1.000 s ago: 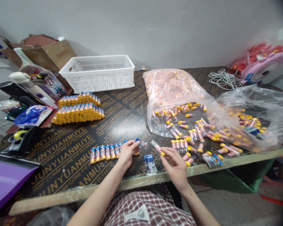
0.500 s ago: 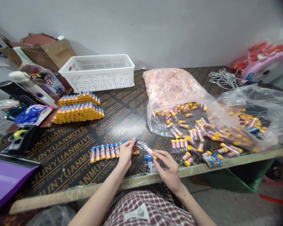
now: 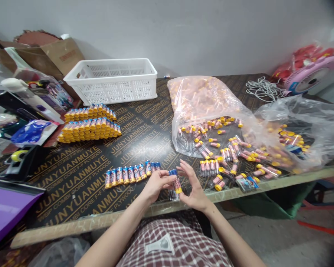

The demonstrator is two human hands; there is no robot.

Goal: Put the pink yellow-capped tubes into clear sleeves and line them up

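Observation:
My left hand (image 3: 157, 184) pinches a small tube (image 3: 177, 183) with a blue upper end and a yellow cap at its lower end. The fingers and thumb of my right hand (image 3: 194, 190) are spread around the tube's right side. The right thumb is close to the yellow cap; whether it touches I cannot tell. Under the tube lie clear and blue packets (image 3: 173, 195), partly hidden. To the left of my left hand is a row of blue-and-yellow wrapped tubes (image 3: 125, 175). Several unwrapped pink tubes with yellow caps (image 3: 210, 168) lie right of my right hand.
Stacked wrapped tubes (image 3: 90, 128) stand before a white basket (image 3: 114, 87). A large plastic bag (image 3: 206, 96) spills loose tubes. A tape dispenser (image 3: 20, 159) and purple dustpan-like object (image 3: 11, 211) are left; a pink fan (image 3: 308, 76) and cable (image 3: 263, 89) are right.
The tube has turned from slanting between both hands to nearly upright in my left hand. My right fingers have opened off it. My left hand has shifted slightly right and down.

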